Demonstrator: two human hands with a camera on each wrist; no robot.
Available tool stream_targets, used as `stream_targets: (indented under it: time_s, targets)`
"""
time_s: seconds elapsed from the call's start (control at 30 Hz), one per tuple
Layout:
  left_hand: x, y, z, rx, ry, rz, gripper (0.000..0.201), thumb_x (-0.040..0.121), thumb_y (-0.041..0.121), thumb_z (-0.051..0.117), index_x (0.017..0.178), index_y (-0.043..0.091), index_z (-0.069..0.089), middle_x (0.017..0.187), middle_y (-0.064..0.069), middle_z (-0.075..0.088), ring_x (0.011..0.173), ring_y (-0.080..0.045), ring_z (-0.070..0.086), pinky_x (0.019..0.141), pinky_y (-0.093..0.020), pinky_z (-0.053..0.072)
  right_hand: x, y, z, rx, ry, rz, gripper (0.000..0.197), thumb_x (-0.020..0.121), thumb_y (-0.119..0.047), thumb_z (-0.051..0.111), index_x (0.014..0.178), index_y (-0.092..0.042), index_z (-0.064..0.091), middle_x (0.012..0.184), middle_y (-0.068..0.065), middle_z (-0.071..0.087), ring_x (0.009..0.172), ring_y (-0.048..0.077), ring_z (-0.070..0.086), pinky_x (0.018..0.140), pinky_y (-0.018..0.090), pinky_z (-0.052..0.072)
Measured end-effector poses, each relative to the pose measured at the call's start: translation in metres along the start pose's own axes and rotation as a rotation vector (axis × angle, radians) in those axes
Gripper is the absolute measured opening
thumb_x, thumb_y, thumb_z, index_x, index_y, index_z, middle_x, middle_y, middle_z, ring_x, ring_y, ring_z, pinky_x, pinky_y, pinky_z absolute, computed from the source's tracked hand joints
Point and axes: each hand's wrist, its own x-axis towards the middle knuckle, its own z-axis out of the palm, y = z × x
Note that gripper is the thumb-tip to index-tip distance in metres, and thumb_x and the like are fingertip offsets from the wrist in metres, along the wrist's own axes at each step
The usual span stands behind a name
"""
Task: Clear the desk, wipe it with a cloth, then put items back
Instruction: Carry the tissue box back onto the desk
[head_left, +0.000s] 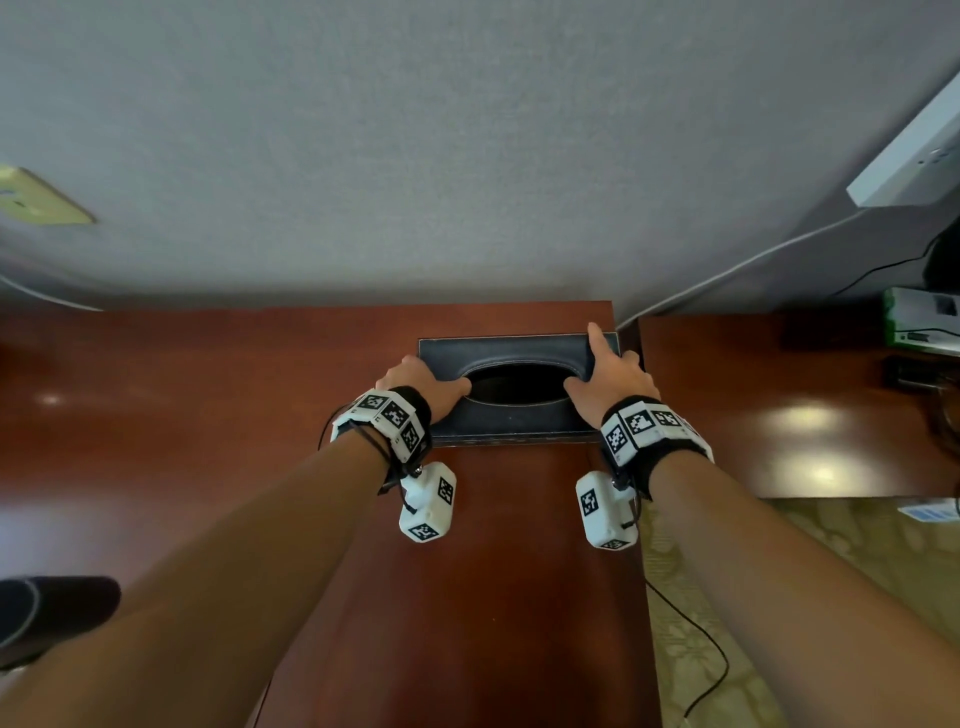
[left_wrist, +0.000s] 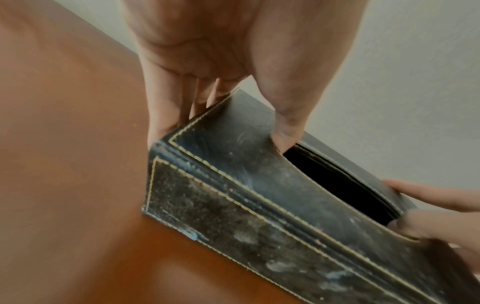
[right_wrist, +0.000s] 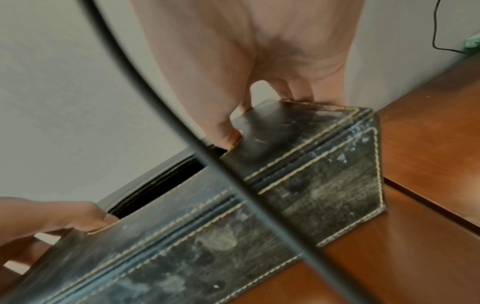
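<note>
Gripping the box (head_left: 511, 387) from both ends, the left hand (head_left: 421, 382) hooks its thumb into the oval opening while its fingers run down the left end wall, and the right hand (head_left: 610, 376) does the same at the other end, thumb at the opening's rim, fingers curled over the far right corner. Each hand pinches the lid between thumb and fingers. The box sits flat on the desk (head_left: 208, 415), at its back right corner, close against the wall (head_left: 467, 156).

The hold is mostly on the lid, and a seam runs round just below it in both wrist views; if that top is a loose cover, a lift could part it from the base. The worn, dusty leather may also slip under the thumbs. A thin black cable (right_wrist: 182, 131) hangs across the right wrist view and could snag the box corner as it travels.
</note>
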Motion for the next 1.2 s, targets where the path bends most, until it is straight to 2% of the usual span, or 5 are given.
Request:
stream_targets:
  time_s: [0.2, 0.37, 0.5, 0.77, 1.2]
  targets:
    - [0.015, 0.016, -0.010, -0.039, -0.009, 0.016, 0.061, 0.074, 0.065, 0.071, 0.109, 0.016, 0.064, 0.094, -0.002, 0.068, 0.080, -0.022, 0.066, 0.077, -0.036, 0.060, 0.020, -0.005, -0.012, -0.003, 0.003, -0.006, 0.078, 0.098, -0.041, 0.054, 0.158, -0.041, 0.003, 0.153, 0.020, 0.030, 0.124, 0.044, 0.050, 0.080, 0.040, 0.048]
    - [0.025, 0.029, -0.017, -0.061, 0.004, 0.030, 0.060, 0.074, 0.065, 0.072, 0.106, 0.015, 0.065, 0.092, -0.003, 0.068, 0.080, -0.023, 0.067, 0.080, -0.038, 0.060, 0.034, -0.009, -0.026, 0.012, -0.012, 0.002, 0.079, 0.099, -0.040, 0.054, 0.158, -0.041, 0.002, 0.160, 0.021, 0.020, 0.135, 0.047, 0.041, 0.101, 0.048, 0.046]
    - [0.033, 0.038, -0.024, -0.092, -0.005, 0.037, 0.060, 0.074, 0.064, 0.073, 0.106, 0.014, 0.063, 0.095, -0.005, 0.068, 0.084, -0.026, 0.067, 0.083, -0.040, 0.059, 0.045, -0.012, -0.033, 0.020, -0.017, 0.007, 0.080, 0.099, -0.040, 0.054, 0.158, -0.041, 0.001, 0.162, 0.022, 0.016, 0.140, 0.048, 0.035, 0.107, 0.050, 0.042]
    - [0.043, 0.048, -0.033, -0.101, -0.017, 0.054, 0.058, 0.074, 0.064, 0.072, 0.103, 0.016, 0.062, 0.096, -0.005, 0.068, 0.085, -0.026, 0.067, 0.084, -0.040, 0.059, 0.059, -0.018, -0.038, 0.014, 0.010, 0.000, 0.080, 0.098, -0.040, 0.055, 0.159, -0.039, 0.002, 0.155, 0.022, 0.028, 0.135, 0.047, 0.039, 0.103, 0.049, 0.045]
    - [0.050, 0.055, -0.040, -0.084, -0.050, 0.056, 0.065, 0.072, 0.061, 0.076, 0.112, 0.012, 0.062, 0.101, -0.008, 0.068, 0.087, -0.028, 0.067, 0.085, -0.041, 0.059, 0.060, -0.017, -0.033, -0.047, 0.047, 0.011, 0.078, 0.099, -0.043, 0.051, 0.158, -0.040, -0.001, 0.156, 0.021, 0.027, 0.130, 0.044, 0.045, 0.095, 0.047, 0.049]
